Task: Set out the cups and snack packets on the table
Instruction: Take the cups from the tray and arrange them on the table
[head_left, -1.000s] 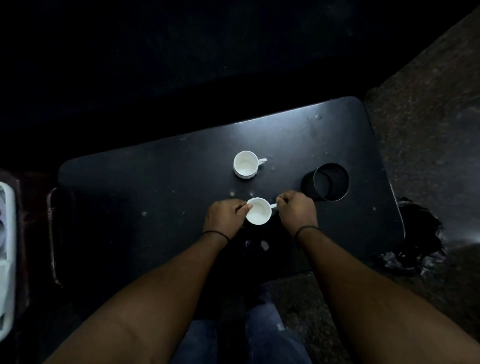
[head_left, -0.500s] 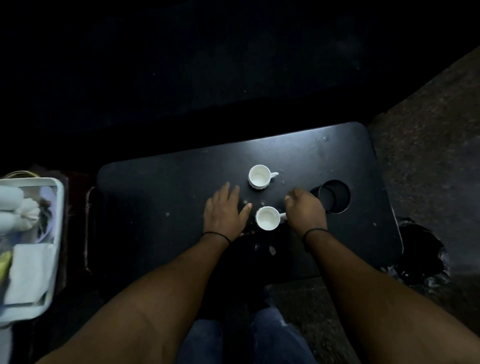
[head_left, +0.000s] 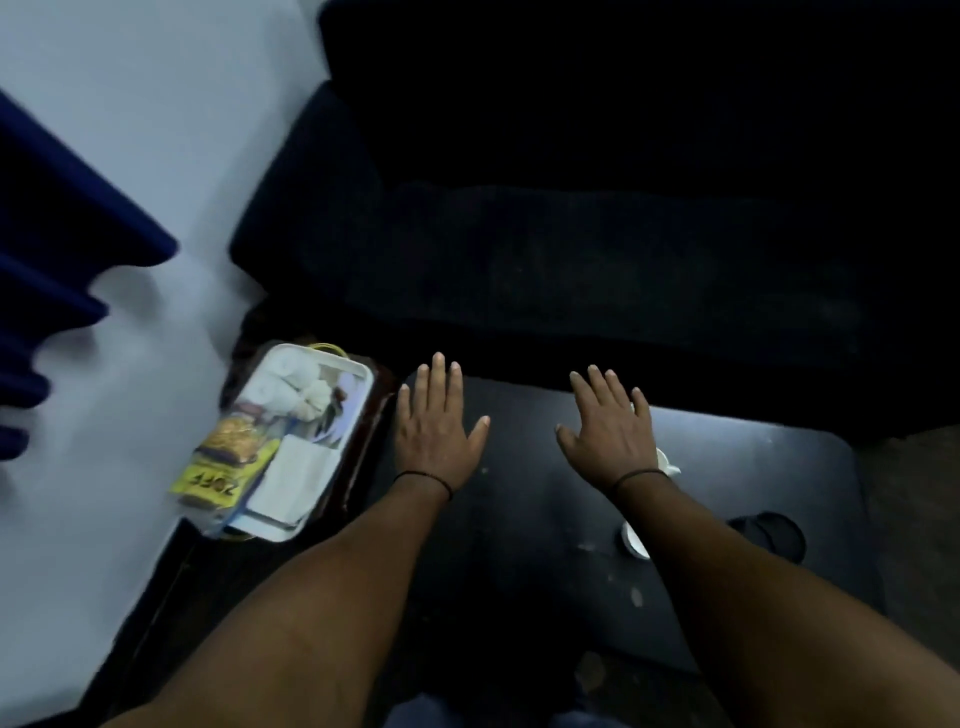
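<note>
Head view: both hands hover flat and empty, fingers spread, left hand (head_left: 439, 423) nearest the tray (head_left: 363, 371) of packets (head_left: 228, 457) at centre left. Two cups (head_left: 635, 540) sit on the worktop (head_left: 769, 467), half hidden under the right hand (head_left: 610, 431) and forearm, which could knock them over. Open room lies between the hands; the tray sits past the worktop's left edge.

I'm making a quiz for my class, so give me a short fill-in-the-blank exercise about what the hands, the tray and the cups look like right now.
1. Both hands, left hand and right hand, hold ____.
2. The white tray lies to the ____ of the black table.
3. The snack packet in the tray is mostly ____.
4. The right forearm partly hides two white ____.

Missing words: nothing; left; yellow; cups
</note>
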